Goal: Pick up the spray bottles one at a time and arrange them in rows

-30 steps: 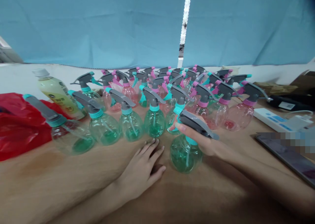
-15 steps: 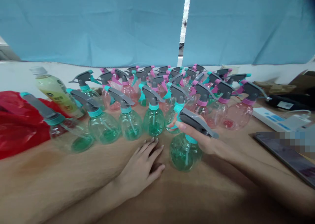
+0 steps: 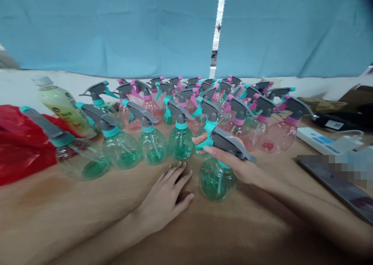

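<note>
My right hand point(image 3: 230, 160) is closed around the neck and trigger of a green spray bottle point(image 3: 217, 181) with a grey and turquoise head. This bottle is upright near the front of the wooden table; whether its base touches the wood I cannot tell. Flat on the table to its left lies my left hand point(image 3: 166, 197), fingers spread and holding nothing. Just beyond those fingertips stands another green spray bottle point(image 3: 180, 142), in a row with a similar green bottle point(image 3: 153, 146) and others. Pink spray bottles, such as the one point(image 3: 281, 135) at the right, stand among them.
A red plastic bag point(image 3: 26, 148) and a yellowish drink bottle point(image 3: 64, 107) are at the left. On the right are a white power strip point(image 3: 314, 140), a dark phone or tablet point(image 3: 335, 187) and a black pouch point(image 3: 335, 121). A blue cloth point(image 3: 116, 28) hangs behind.
The view has shifted very slightly. My right hand stays on the spray bottle and my left hand still lies flat.
</note>
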A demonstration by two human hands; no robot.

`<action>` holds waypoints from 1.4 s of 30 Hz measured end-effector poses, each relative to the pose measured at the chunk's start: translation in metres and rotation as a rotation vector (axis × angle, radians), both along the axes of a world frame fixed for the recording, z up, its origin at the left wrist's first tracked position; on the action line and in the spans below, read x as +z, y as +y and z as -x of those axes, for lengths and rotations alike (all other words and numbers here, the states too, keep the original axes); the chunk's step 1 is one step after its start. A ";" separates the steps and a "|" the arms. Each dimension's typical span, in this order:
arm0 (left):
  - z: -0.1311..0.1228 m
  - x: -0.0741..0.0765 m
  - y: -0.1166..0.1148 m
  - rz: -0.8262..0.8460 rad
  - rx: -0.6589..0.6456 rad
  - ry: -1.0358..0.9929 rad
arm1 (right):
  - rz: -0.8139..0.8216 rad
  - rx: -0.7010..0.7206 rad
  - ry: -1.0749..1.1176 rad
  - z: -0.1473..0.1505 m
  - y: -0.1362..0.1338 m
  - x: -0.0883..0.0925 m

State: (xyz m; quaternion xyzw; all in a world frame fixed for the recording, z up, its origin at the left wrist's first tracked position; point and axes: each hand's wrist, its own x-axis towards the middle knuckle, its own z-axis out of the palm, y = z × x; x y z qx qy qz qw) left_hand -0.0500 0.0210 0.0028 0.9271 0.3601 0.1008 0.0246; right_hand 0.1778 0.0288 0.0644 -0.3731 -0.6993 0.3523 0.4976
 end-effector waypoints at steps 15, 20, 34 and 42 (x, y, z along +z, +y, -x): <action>0.000 0.000 -0.001 -0.007 0.001 0.001 | 0.004 -0.008 -0.007 0.000 -0.001 0.002; 0.000 0.000 0.000 -0.014 -0.007 0.015 | 0.001 0.007 0.003 0.000 -0.001 0.001; -0.001 0.003 -0.001 0.020 0.003 0.015 | 0.002 0.022 0.001 -0.001 0.000 0.002; -0.001 0.002 -0.001 0.020 0.007 0.021 | 0.007 0.020 -0.008 -0.002 0.000 0.002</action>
